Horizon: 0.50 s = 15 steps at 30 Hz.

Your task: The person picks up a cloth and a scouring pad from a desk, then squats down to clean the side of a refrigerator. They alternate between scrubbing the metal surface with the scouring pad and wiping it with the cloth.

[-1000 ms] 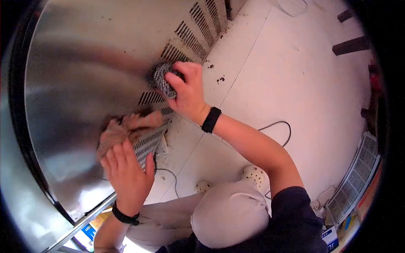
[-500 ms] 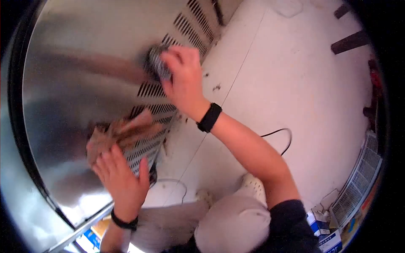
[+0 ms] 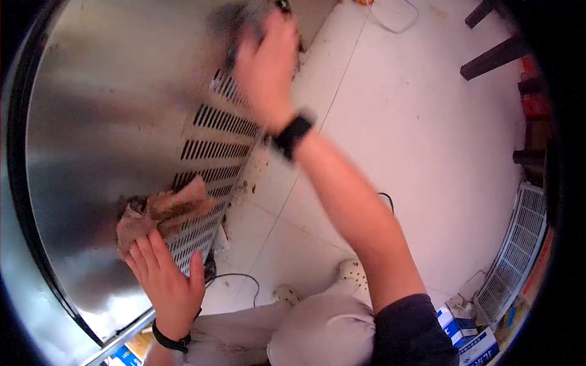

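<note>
My right hand (image 3: 265, 64) is blurred with motion and grips a steel wool scourer (image 3: 235, 24) against the upper vent slots of a stainless steel panel (image 3: 110, 122). A black band circles that wrist. My left hand (image 3: 168, 277) lies flat with spread fingers on the lower part of the panel, pressing a brownish rag (image 3: 160, 213) onto the slotted vents (image 3: 213, 143). The scourer is partly hidden behind my fingers.
White floor tiles (image 3: 421, 140) lie to the right, with crumbs of dirt by the panel's foot. A black cable (image 3: 241, 277) runs along the floor near my shoes. A white grille (image 3: 513, 256) and small boxes (image 3: 467, 338) stand at the lower right; dark furniture legs (image 3: 488, 58) are at the top right.
My right hand has swept the scourer upward along the vent slots toward the panel's top. My left hand with the rag has slid slightly down and left.
</note>
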Available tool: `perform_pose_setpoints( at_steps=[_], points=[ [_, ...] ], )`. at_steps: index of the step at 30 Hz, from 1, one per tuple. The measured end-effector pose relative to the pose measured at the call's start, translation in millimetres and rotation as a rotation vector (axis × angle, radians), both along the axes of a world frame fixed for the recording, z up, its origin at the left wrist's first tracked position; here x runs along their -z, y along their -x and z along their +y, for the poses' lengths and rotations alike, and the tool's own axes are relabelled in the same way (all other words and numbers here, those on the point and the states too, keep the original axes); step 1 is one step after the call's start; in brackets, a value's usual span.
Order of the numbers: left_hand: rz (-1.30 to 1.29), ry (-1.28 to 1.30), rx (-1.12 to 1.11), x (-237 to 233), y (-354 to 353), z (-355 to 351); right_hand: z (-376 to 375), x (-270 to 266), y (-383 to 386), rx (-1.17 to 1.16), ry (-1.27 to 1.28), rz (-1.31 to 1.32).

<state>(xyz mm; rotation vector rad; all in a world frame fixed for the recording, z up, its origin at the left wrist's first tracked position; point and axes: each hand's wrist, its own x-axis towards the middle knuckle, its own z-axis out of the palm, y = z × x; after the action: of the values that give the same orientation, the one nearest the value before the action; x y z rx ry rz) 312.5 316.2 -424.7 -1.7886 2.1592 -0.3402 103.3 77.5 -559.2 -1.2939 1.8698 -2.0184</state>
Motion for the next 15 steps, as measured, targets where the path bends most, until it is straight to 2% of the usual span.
perform_pose_setpoints(
  at_steps=[1,4,5,8,11,12,13,15],
  points=[
    [0.032,0.048,0.088,2,0,0,-43,6,35,0.075,0.093,0.017],
    [0.032,0.005,0.032,-2,2,0,-33,10,21,0.057,0.175,0.037],
    [0.035,0.014,0.023,-1,3,-2,6,18,-12,-0.001,0.063,0.068],
    [0.041,0.017,0.064,3,7,-7,107,29,-75,-0.524,0.167,0.07],
    [0.046,0.02,0.08,3,4,-7,70,30,-60,-0.383,0.067,-0.047],
    [0.049,0.013,0.078,1,0,-5,40,24,-42,-0.114,0.099,-0.011],
    [0.062,0.013,0.069,1,-1,-2,2,25,-16,0.029,0.125,-0.037],
    [0.048,-0.008,0.059,-3,-2,3,-33,47,24,0.003,0.036,0.011]
  ],
)
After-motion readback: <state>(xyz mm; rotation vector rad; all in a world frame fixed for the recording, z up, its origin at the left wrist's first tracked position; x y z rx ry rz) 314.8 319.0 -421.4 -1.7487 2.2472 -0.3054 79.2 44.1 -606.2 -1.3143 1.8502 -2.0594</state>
